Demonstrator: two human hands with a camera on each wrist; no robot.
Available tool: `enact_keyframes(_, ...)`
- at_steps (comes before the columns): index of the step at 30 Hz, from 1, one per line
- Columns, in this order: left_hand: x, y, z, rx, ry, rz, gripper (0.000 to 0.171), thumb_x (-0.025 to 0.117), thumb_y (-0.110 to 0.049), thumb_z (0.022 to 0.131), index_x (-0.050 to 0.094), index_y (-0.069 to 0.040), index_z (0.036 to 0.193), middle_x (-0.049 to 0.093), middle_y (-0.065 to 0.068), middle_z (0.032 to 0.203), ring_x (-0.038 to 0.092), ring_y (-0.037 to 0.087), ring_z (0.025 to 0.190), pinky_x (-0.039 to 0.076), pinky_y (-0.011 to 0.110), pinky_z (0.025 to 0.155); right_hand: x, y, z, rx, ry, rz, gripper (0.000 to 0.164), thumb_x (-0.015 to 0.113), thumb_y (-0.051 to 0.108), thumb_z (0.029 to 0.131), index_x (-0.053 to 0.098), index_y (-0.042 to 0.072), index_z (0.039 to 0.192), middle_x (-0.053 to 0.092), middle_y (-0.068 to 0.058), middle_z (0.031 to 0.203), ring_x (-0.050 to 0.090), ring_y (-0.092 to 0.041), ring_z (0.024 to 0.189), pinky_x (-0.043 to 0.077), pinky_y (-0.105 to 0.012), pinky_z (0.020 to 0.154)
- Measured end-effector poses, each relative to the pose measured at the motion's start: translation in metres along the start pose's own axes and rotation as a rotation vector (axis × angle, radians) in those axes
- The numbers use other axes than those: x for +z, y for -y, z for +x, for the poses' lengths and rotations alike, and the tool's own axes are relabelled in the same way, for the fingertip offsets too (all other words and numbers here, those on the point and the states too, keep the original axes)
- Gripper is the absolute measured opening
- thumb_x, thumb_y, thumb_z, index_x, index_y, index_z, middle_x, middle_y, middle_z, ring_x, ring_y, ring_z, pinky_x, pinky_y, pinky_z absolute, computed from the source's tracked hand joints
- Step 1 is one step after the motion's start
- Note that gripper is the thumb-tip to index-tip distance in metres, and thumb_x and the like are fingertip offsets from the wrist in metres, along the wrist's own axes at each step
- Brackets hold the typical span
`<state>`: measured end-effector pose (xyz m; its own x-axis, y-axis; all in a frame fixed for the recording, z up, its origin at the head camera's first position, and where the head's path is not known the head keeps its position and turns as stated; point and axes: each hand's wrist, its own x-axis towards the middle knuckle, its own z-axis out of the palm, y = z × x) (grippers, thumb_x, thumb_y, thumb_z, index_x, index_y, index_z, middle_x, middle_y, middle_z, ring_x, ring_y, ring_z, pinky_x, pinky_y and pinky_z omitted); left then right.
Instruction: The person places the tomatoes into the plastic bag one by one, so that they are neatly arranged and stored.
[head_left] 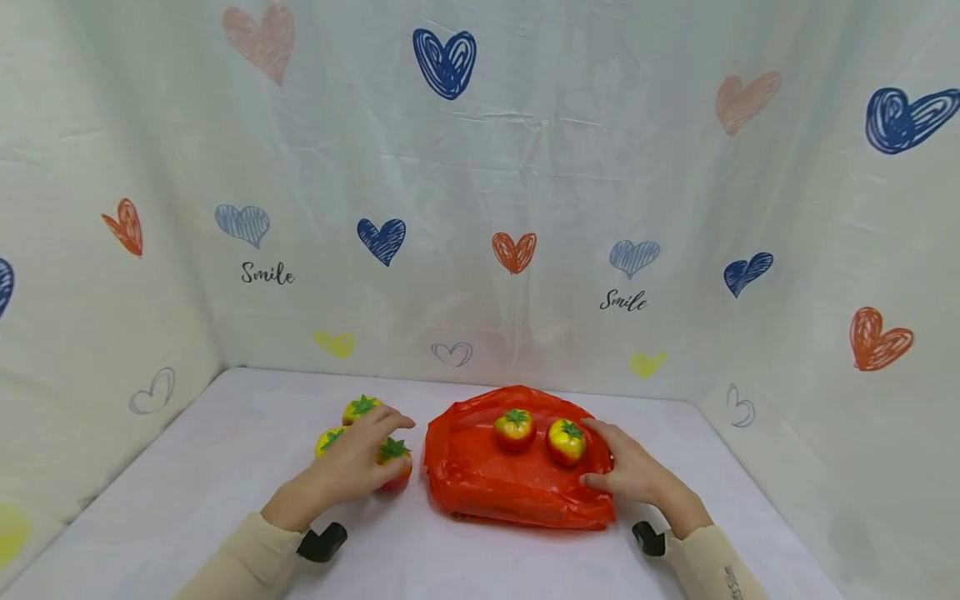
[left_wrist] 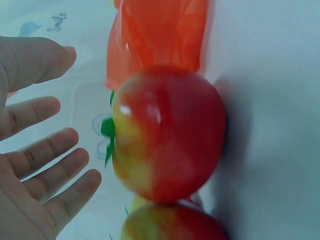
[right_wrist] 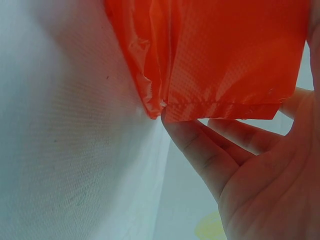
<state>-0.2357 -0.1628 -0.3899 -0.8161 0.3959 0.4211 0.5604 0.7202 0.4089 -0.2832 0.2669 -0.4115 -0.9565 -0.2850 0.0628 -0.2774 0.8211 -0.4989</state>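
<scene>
Nearest the camera are two beige fabric sleeves [head_left: 243,550], a small black device beside each cuff. The left grip [head_left: 348,460], a bare hand with loosely straight, spread fingers, is unclosed and holds nothing; a gap parts its fingertips from the nearest of three round red-and-yellow fruits with green leafy tops: one [head_left: 399,473] below its thumb, one [head_left: 362,407] beyond its fingers, one [head_left: 327,441] to its left. Between both grips sits a wide-mouthed red plastic bag [head_left: 517,500], with two similar fruits [head_left: 514,431] in its opening, the right one nearer the right grip [head_left: 633,471]. That bare hand curves against the bag's right edge; whether it pinches the plastic, I cannot tell. A narrow strip of white tabletop [head_left: 420,554] separates the left grip from the bag, and broader room lies toward the wearer and out to the tabletop's side edges. The bag is thin, creased and glossy, finely dimpled beside the right grip; the fruits are smooth and shiny. Beyond both grips, a heart-printed white curtain [head_left: 555,325] meets the tabletop's far edge.
</scene>
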Motion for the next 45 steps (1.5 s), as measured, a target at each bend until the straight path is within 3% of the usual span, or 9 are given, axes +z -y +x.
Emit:
enact_keyframes(7, -0.007, 0.014, -0.008, -0.03, -0.021, -0.02, 0.037, 0.075, -0.018, 0.081, 0.062, -0.016, 0.115, 0.054, -0.004, 0.112, 0.053, 0.018, 0.097, 0.051, 0.036, 0.085, -0.001, 0.002, 0.0, -0.02, -0.005, -0.009, 0.085, 0.079, 0.031, 0.072, 0.037, 0.02, 0.145, 0.039, -0.009, 0.145, 0.037, -0.034, 0.131, 0.04, -0.061, 0.096)
enact_keyframes(14, -0.015, 0.028, -0.012, 0.016, -0.101, 0.024, 0.037, 0.078, -0.016, 0.078, 0.064, -0.009, 0.111, 0.058, 0.001, 0.106, 0.052, 0.022, 0.103, 0.048, 0.044, 0.091, -0.001, 0.002, 0.001, -0.023, -0.007, -0.004, 0.085, 0.08, 0.03, 0.072, 0.037, 0.019, 0.145, 0.04, -0.008, 0.144, 0.038, -0.034, 0.131, 0.039, -0.061, 0.097)
enact_keyframes(18, -0.019, 0.035, -0.015, 0.0, -0.121, 0.016, 0.04, 0.079, -0.015, 0.077, 0.063, -0.006, 0.113, 0.056, 0.006, 0.112, 0.054, 0.025, 0.106, 0.047, 0.047, 0.092, -0.001, 0.002, 0.002, -0.022, -0.009, -0.013, 0.085, 0.08, 0.03, 0.072, 0.037, 0.02, 0.145, 0.04, -0.008, 0.144, 0.038, -0.033, 0.131, 0.038, -0.061, 0.097)
enact_keyframes(24, -0.022, 0.045, -0.019, -0.056, -0.103, -0.01, 0.041, 0.078, -0.015, 0.079, 0.062, -0.006, 0.115, 0.053, 0.008, 0.114, 0.055, 0.029, 0.106, 0.046, 0.051, 0.093, 0.0, 0.001, 0.002, -0.017, -0.007, -0.015, 0.086, 0.08, 0.031, 0.071, 0.037, 0.02, 0.145, 0.04, -0.008, 0.145, 0.037, -0.034, 0.131, 0.039, -0.061, 0.097)
enact_keyframes(29, -0.023, 0.053, -0.022, -0.063, -0.096, -0.029, 0.042, 0.078, -0.017, 0.079, 0.062, -0.006, 0.116, 0.053, 0.01, 0.114, 0.055, 0.032, 0.106, 0.045, 0.053, 0.093, 0.0, 0.001, 0.001, 0.008, -0.002, -0.006, 0.088, 0.081, 0.034, 0.07, 0.036, 0.022, 0.145, 0.039, -0.008, 0.145, 0.037, -0.033, 0.131, 0.043, -0.06, 0.093)
enact_keyframes(38, -0.026, 0.064, -0.027, -0.115, -0.062, -0.033, 0.049, 0.079, -0.029, 0.078, 0.061, -0.005, 0.117, 0.053, 0.013, 0.117, 0.054, 0.036, 0.108, 0.043, 0.056, 0.093, 0.001, -0.001, 0.0, 0.008, -0.001, -0.011, 0.088, 0.081, 0.034, 0.071, 0.036, 0.022, 0.146, 0.039, -0.009, 0.145, 0.037, -0.034, 0.131, 0.041, -0.061, 0.094)
enact_keyframes(45, -0.029, 0.069, -0.03, -0.113, -0.054, -0.035, 0.05, 0.081, -0.029, 0.076, 0.062, -0.006, 0.115, 0.054, 0.013, 0.114, 0.054, 0.036, 0.107, 0.043, 0.057, 0.093, 0.001, -0.001, 0.0, 0.006, -0.002, -0.012, 0.088, 0.081, 0.035, 0.07, 0.036, 0.022, 0.145, 0.039, -0.009, 0.145, 0.037, -0.034, 0.131, 0.042, -0.061, 0.094)
